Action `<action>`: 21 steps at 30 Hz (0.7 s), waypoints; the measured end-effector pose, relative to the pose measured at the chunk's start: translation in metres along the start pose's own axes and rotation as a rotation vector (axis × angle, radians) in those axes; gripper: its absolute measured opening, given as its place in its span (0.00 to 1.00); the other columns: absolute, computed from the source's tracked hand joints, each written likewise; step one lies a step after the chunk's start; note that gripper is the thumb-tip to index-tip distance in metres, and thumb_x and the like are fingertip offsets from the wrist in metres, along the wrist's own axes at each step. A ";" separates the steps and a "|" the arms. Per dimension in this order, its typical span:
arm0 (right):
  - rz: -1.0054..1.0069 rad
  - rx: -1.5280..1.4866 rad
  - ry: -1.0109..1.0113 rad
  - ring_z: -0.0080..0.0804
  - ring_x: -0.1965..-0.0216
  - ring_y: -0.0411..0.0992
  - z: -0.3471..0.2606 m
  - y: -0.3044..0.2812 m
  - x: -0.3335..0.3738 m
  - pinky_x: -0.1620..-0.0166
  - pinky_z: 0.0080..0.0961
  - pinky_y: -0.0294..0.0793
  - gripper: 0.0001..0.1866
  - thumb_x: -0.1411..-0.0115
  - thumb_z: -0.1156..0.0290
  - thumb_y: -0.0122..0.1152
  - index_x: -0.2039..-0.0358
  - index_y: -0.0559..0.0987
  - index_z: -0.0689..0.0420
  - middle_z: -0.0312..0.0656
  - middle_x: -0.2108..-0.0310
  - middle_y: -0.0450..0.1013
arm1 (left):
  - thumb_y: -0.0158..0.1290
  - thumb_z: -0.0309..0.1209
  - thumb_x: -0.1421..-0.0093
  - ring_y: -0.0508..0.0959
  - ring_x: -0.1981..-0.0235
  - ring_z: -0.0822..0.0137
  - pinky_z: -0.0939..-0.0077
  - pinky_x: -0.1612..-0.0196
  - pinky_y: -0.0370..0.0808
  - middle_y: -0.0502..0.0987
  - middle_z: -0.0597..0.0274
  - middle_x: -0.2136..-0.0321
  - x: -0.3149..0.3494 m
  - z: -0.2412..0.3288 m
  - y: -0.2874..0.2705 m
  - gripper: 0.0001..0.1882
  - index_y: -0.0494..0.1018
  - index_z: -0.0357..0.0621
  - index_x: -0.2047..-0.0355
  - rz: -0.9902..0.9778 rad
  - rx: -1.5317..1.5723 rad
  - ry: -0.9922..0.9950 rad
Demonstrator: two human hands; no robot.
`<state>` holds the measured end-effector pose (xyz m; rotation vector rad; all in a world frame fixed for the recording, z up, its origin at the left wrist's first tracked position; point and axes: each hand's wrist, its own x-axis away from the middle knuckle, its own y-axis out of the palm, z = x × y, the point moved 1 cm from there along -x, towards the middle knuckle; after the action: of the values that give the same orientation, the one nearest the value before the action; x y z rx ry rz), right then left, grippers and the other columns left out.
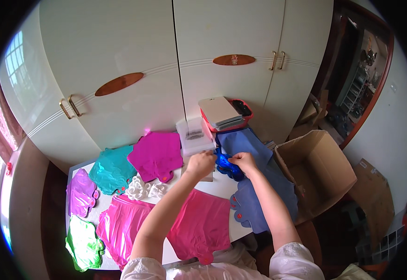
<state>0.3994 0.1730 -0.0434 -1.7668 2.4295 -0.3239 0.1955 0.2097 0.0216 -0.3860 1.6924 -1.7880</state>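
Observation:
A small, crumpled piece of shiny blue foil [229, 169], apparently a flat foil balloon, is between my hands over the far middle of the table. My right hand [244, 162] pinches its right side between thumb and fingers. Close against its upper left edge, my left hand [201, 163] is closed; what its fingertips hold is hidden. Under my left wrist, a flat cardboard-coloured piece [207, 177] partly shows. Just beyond the left hand lies a clear plastic packet [195, 136] with dark print. Dull blue flat foil pieces [255, 205] lie beneath and beside my right forearm.
On the white table [217, 187] lie pink [206, 224], magenta [156, 155], teal [112, 169], purple [81, 192] and green [83, 242] foil stacks, plus white curled pieces [138, 188]. Behind stands a red basket [248, 122] with cards [220, 112]; right, an open cardboard box [327, 163]; cabinets [119, 46] rise behind.

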 end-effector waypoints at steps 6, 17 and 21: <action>-0.031 -0.068 0.128 0.18 0.81 0.67 -0.012 -0.006 0.001 0.79 0.21 0.63 0.08 0.49 0.69 0.67 0.73 0.80 0.60 0.33 0.82 0.72 | 0.47 0.30 0.45 0.74 0.51 0.63 0.64 0.50 0.69 0.76 0.63 0.56 -0.005 0.022 0.031 0.15 0.75 0.48 0.57 -0.033 0.034 0.136; 0.700 -0.462 0.132 0.38 0.63 0.70 0.055 -0.218 -0.046 0.58 0.37 0.72 0.20 0.59 0.82 0.67 0.64 0.69 0.60 0.46 0.65 0.69 | 0.44 0.31 0.44 0.69 0.44 0.62 0.57 0.42 0.63 0.69 0.62 0.45 -0.005 0.029 0.051 0.20 0.71 0.47 0.50 -0.138 -0.057 0.142; 1.037 -0.102 -0.485 0.20 0.72 0.61 -0.039 -0.272 -0.024 0.65 0.18 0.65 0.10 0.46 0.85 0.55 0.76 0.68 0.53 0.29 0.75 0.63 | 0.42 0.35 0.41 0.66 0.41 0.62 0.53 0.40 0.60 0.67 0.61 0.43 -0.006 0.031 0.046 0.20 0.70 0.48 0.48 -0.194 -0.051 0.095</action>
<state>0.6501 0.1195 0.0598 -0.3357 2.5788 0.3042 0.2301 0.1906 -0.0177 -0.5105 1.8227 -1.9313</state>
